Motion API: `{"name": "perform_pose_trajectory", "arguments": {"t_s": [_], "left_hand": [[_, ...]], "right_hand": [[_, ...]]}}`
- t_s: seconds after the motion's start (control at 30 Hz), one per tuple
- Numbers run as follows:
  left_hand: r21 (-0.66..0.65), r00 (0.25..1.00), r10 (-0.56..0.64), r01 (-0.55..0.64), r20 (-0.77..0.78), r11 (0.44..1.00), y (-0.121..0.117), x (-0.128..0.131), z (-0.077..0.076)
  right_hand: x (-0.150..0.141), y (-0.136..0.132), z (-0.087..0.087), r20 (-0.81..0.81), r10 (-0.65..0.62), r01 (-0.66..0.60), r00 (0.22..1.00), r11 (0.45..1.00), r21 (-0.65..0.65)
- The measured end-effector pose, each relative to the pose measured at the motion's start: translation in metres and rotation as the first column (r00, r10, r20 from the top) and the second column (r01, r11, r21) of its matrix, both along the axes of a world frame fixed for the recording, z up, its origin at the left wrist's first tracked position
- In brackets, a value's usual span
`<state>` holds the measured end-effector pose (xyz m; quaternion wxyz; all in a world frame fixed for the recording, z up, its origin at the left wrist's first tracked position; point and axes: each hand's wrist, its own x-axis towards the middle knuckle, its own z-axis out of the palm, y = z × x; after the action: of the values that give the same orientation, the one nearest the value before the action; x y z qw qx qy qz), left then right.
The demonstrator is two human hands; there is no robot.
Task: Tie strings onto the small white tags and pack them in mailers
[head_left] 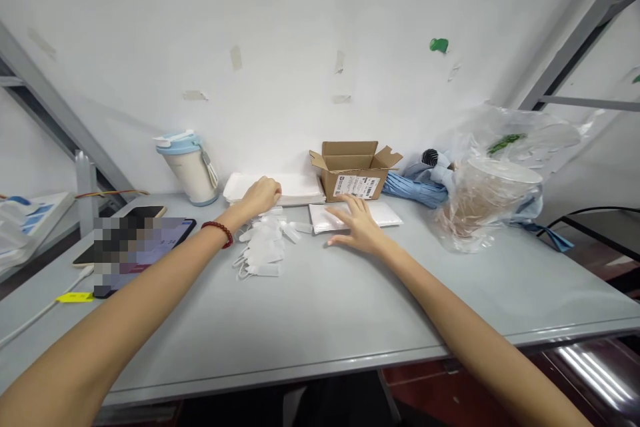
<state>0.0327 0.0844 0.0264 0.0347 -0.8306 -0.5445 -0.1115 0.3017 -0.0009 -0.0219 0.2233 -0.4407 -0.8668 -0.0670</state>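
Observation:
My left hand (262,195), with a red bead bracelet at its wrist, is closed at the front edge of a stack of white flat pieces (303,187). Its fingertips point down, and I cannot make out what they hold. Just below it lies a loose pile of small translucent white tags (265,247), some with thin loops. My right hand (357,225) is open, fingers spread over the left part of a flat white packet (385,215). Behind that packet stands an open cardboard box (353,170) with a white label; its inside is mostly hidden.
At the left are a cream tumbler with a blue lid (190,167), two phones (185,230) and a white cable (35,319) with a yellow tag. Blue cloth strips (415,188) and a plastic-wrapped roll (490,200) sit at the right. A white wall (300,27) closes off the back.

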Motion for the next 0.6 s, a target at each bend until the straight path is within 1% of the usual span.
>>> {"name": "perform_pose_trajectory", "arguments": {"t_s": [0.03, 0.13, 0.2, 0.27, 0.37, 0.47, 0.53, 0.6], "left_hand": [[-0.001, 1.000, 0.002, -0.002, -0.010, 1.000, 0.000, 0.001, 0.000], [-0.004, 0.999, 0.016, -0.016, -0.043, 1.000, -0.005, 0.005, -0.001], [0.002, 0.997, 0.038, -0.037, -0.060, 0.999, -0.008, 0.007, -0.001], [0.013, 0.995, 0.072, -0.071, -0.073, 0.997, -0.010, 0.006, 0.003], [0.028, 0.989, 0.119, -0.117, -0.090, 0.993, -0.009, -0.001, 0.017], [0.116, 0.987, 0.147, -0.139, -0.060, 0.983, -0.011, -0.012, 0.037], [0.175, 0.986, 0.166, -0.163, -0.001, 0.971, -0.021, -0.017, 0.045], [0.230, 0.985, 0.166, -0.174, 0.055, 0.958, -0.039, -0.018, 0.044]], "right_hand": [[-0.007, -0.005, 0.001, 0.028, 0.028, -0.029, 0.999, 0.999, 0.022], [-0.026, -0.016, 0.001, 0.116, 0.106, -0.109, 0.988, 0.994, 0.026], [-0.034, -0.019, -0.002, 0.148, 0.126, -0.132, 0.981, 0.991, 0.037], [-0.038, -0.021, -0.004, 0.155, 0.126, -0.135, 0.980, 0.990, 0.046], [-0.039, -0.023, -0.007, 0.152, 0.131, -0.135, 0.980, 0.991, 0.021], [-0.040, -0.024, -0.007, 0.143, 0.159, -0.158, 0.977, 0.987, -0.020], [-0.040, -0.024, -0.006, 0.133, 0.173, -0.171, 0.976, 0.985, -0.026], [-0.040, -0.026, -0.002, 0.121, 0.178, -0.180, 0.977, 0.984, 0.005]]}}
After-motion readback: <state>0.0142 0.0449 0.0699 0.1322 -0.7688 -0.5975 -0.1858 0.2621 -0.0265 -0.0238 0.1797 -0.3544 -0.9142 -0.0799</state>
